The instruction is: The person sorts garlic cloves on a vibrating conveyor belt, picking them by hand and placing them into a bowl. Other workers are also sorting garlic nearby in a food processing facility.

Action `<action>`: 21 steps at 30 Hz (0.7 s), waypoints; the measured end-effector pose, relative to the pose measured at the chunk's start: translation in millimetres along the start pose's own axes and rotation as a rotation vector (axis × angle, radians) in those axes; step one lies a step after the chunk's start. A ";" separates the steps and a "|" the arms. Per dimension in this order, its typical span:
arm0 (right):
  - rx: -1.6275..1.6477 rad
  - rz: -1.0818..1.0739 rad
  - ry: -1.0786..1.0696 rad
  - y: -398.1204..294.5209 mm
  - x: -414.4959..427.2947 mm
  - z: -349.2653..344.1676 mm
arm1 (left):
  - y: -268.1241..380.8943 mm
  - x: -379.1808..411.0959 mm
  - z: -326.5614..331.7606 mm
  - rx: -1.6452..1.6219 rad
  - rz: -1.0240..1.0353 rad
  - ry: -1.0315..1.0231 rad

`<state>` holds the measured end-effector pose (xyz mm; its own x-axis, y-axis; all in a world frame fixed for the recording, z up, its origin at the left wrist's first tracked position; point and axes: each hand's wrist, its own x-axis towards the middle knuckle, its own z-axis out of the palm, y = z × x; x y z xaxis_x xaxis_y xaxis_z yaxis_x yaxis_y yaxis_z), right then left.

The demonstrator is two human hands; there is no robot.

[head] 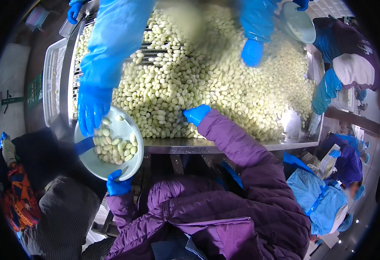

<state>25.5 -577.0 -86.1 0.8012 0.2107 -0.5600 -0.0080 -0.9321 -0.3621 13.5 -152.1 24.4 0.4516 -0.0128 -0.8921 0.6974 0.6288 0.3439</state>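
Observation:
My left hand (120, 183), in a blue glove, grips the lower rim of a pale plastic bowl (136, 136). In the bowl lie pale green oval pieces (115, 148) that look like fruits or nuts. My right hand (197, 114), also gloved in blue, touches the near side of a wide heap (173, 94) of the same pieces on a metal sorting table (183, 149). Its fingertips are hidden, so what they hold cannot be told. A co-worker's blue-gloved hand (92, 109) reaches from the far side over the bowl. Their other hand (252, 53) hangs over the heap.
A white perforated crate (51, 81) stands left of the table. Another pale bowl (298, 22) is at the far right, near a blue-gloved hand (302, 4). Metal bars (151, 53) show under the heap. Other workers stand close at the left and right.

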 end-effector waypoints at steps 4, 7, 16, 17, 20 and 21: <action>-0.040 -0.044 -0.089 3.7 16.2 -9.6 | -0.9 -4.9 5.1 0.023 -0.002 -0.014; -0.202 -0.023 -0.181 2.3 26.8 -23.1 | 1.4 4.7 -9.2 0.016 -0.041 -0.032; 1.279 -0.117 0.293 -134.4 -12.7 -136.7 | -0.8 -3.1 2.5 -0.016 0.005 0.026; 1.171 -0.387 0.493 -157.3 -13.1 -128.8 | -1.3 -3.1 2.5 -0.014 0.006 0.030; 0.916 -0.665 0.571 -179.3 -10.7 -142.1 | 0.9 1.1 -4.1 -0.021 -0.011 0.018; 0.739 -0.582 0.756 -166.6 -5.3 -144.9 | 0.3 -1.1 -2.6 -0.030 -0.008 0.015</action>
<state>109.2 -465.5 85.1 0.9445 0.0875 0.3167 0.3280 -0.3094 -0.8926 11.7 -149.9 24.7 0.4376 -0.0062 -0.8992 0.6836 0.6519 0.3282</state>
